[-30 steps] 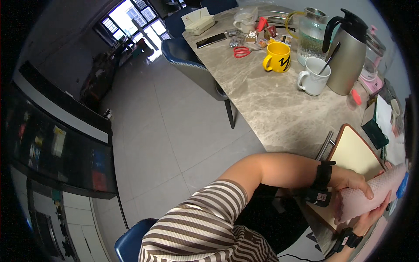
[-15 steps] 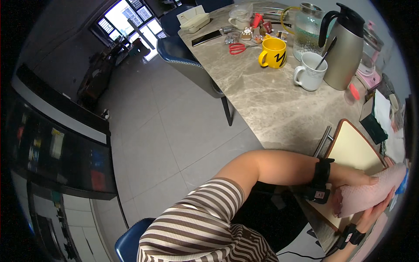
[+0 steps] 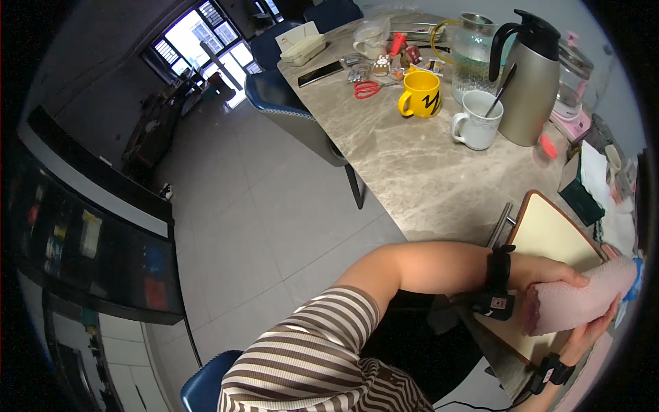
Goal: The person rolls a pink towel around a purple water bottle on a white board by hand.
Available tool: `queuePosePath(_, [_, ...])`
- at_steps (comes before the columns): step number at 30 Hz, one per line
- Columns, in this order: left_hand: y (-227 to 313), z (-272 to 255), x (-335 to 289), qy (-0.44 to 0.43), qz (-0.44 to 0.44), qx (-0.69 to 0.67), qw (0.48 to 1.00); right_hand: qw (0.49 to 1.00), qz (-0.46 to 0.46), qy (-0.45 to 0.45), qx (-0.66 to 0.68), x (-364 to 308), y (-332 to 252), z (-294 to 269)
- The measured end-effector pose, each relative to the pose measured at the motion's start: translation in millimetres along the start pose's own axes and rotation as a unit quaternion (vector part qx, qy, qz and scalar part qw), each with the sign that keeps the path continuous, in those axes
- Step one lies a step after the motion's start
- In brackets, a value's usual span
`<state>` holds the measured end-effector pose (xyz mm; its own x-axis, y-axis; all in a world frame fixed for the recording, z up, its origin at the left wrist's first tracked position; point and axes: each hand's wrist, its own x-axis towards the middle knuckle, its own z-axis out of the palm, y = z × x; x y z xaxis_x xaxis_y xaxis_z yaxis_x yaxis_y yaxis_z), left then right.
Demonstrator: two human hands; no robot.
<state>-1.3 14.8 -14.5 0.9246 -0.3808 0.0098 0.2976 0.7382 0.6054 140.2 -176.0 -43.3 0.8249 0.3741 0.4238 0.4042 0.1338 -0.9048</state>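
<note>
My left hand (image 3: 547, 271) reaches across a cream board and is closed on the near upper side of a pink cloth roll (image 3: 580, 299). From below and the right, my right hand (image 3: 594, 328) grips the same roll, fingers curled against its underside. The roll has a fine bumpy texture, with a ragged, darker pink end towards the left. Something blue (image 3: 635, 278) sticks out at its far right end; what lies inside is hidden. Beneath the roll is the cream board (image 3: 552, 237) with a brown rim, lying at the table's edge. Dark straps circle both wrists.
On the marble table (image 3: 439, 182) stand a white mug (image 3: 477, 123) with a spoon, a yellow mug (image 3: 420, 96), a steel thermos jug (image 3: 532, 89) and a glass pitcher (image 3: 473, 58). A dark green tissue box (image 3: 582, 189) is beyond the board. Red-handled scissors (image 3: 367, 89) lie farther back.
The view has turned slightly, shifting the table things a little left and down. Both hands keep hold of the pink cloth roll, which lies at nearly the same spot.
</note>
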Motion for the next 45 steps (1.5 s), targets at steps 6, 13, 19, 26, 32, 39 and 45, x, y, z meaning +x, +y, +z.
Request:
queuePosePath(6, [9, 19, -21, -0.011, -0.065, 0.071, 0.995, 0.998, -0.041, 0.04, 0.032, -7, 7, -6])
queuePosePath(13, [1, -34, -23, -0.094, 0.285, 0.518, 0.801, 0.844, 0.278, 0.073, 0.453, -3, -44, 38])
queuePosePath(19, [22, 22, -10, 0.06, -0.12, 0.138, 0.981, 0.83, 0.206, 0.047, 0.516, 15, -55, 44])
queuePosePath(26, [9, 14, -2, 0.073, -0.084, 0.145, 0.983, 0.832, 0.218, 0.056, 0.507, 17, -60, 33])
queuePosePath(32, [7, 16, -5, 0.085, -0.033, 0.147, 0.985, 0.759, 0.288, -0.015, 0.584, 15, -45, 33])
queuePosePath(39, [8, 16, 0, 0.117, -0.02, 0.172, 0.978, 0.83, 0.312, -0.11, 0.448, -1, -50, 49])
queuePosePath(45, [5, 10, 2, 0.103, -0.025, 0.134, 0.985, 0.852, 0.321, -0.053, 0.41, 5, -53, 43])
